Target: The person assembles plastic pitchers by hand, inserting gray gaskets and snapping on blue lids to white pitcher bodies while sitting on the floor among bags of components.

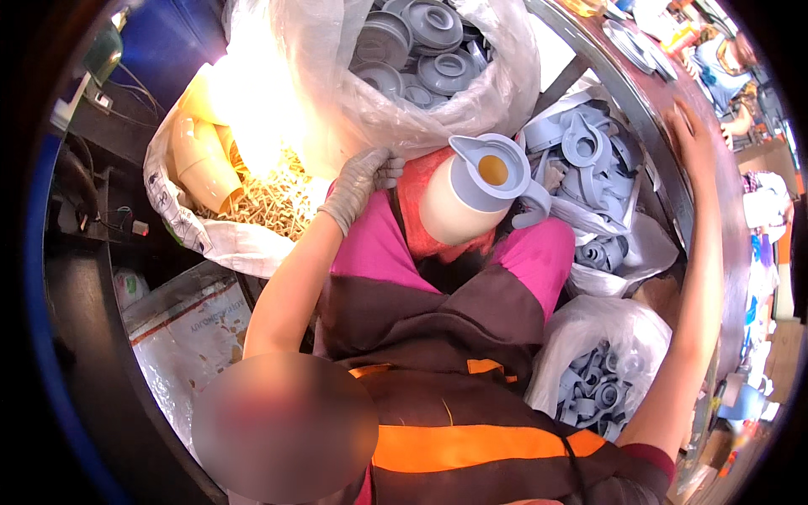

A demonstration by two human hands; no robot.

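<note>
A cream jug (459, 202) with a grey-blue spouted collar and handle leans between my thighs against a red bag or cloth (411, 189). Its mouth is uncovered and shows a yellowish inside. My left hand (364, 179), in a pale glove, is by my left knee, left of the jug and apart from it. Its fingers are curled in; whether they grip anything is hidden. Far out to the right, my bare right hand (694, 139) reaches to the edge of the dark red table (644, 93), fingers stretched out and no object visible in them.
A clear bag of round grey lids (433, 29) stands ahead. At left, a white sack (223, 240) holds cream jug bodies (202, 168) and shredded packing. Bags of grey spout collars (582, 143) and small grey parts (602, 391) line my right. Other people sit along the table.
</note>
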